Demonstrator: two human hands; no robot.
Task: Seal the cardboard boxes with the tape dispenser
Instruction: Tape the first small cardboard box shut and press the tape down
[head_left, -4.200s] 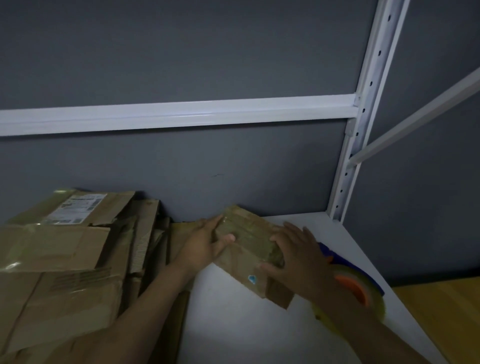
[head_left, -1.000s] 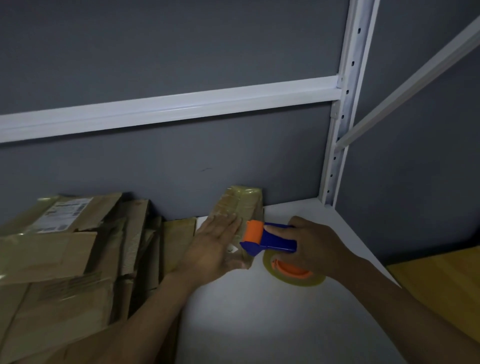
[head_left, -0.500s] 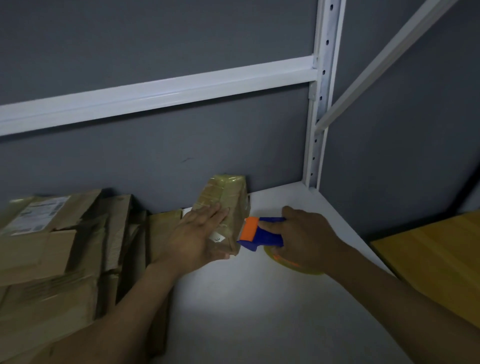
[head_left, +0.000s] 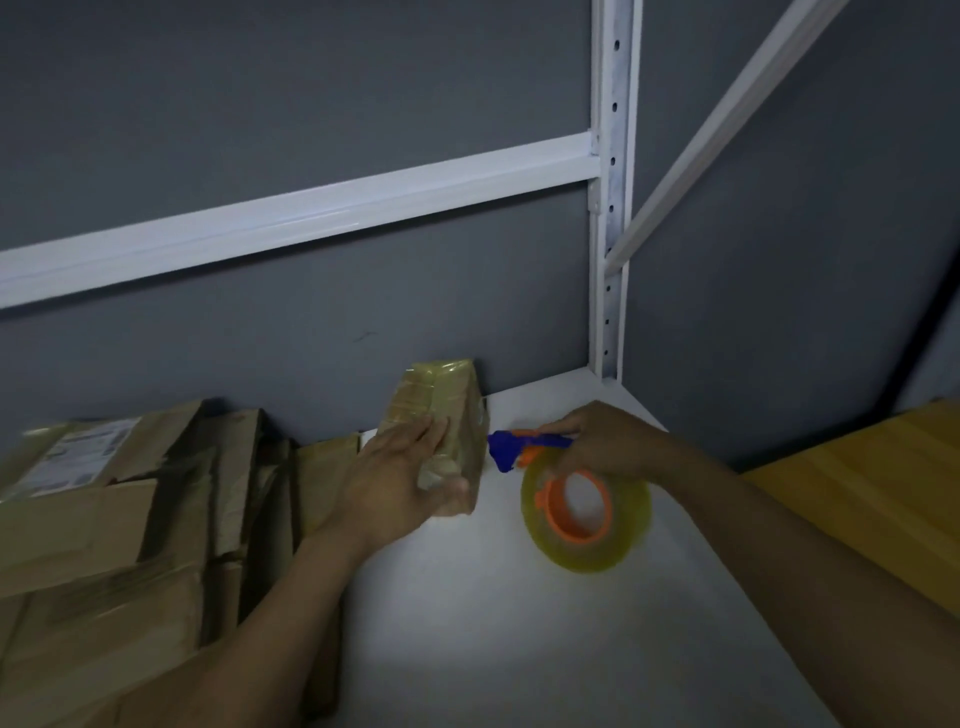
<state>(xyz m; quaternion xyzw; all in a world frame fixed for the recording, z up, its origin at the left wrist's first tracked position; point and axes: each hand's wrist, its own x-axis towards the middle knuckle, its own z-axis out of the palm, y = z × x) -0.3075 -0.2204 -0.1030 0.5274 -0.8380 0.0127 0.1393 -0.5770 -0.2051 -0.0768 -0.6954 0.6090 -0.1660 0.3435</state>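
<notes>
A small cardboard box (head_left: 447, 402), wrapped in glossy tape, stands on the white shelf (head_left: 493, 623) against the grey back wall. My left hand (head_left: 402, 478) holds it, fingers along its left face and thumb at its front lower corner. My right hand (head_left: 608, 441) grips the blue handle of the tape dispenser (head_left: 519, 449), whose blue tip sits just right of the box. Its yellowish tape roll (head_left: 587, 512) with an orange hub is tilted up, facing me.
A pile of flattened and worn cardboard boxes (head_left: 114, 519) fills the shelf's left side. A white upright post (head_left: 613, 208) and crossbar frame the back. A wooden surface (head_left: 872, 488) lies to the right, beyond the shelf's edge.
My right hand has turned the dispenser so the roll now faces up and toward me, with its tip slightly off the box. My left hand stays on the box.
</notes>
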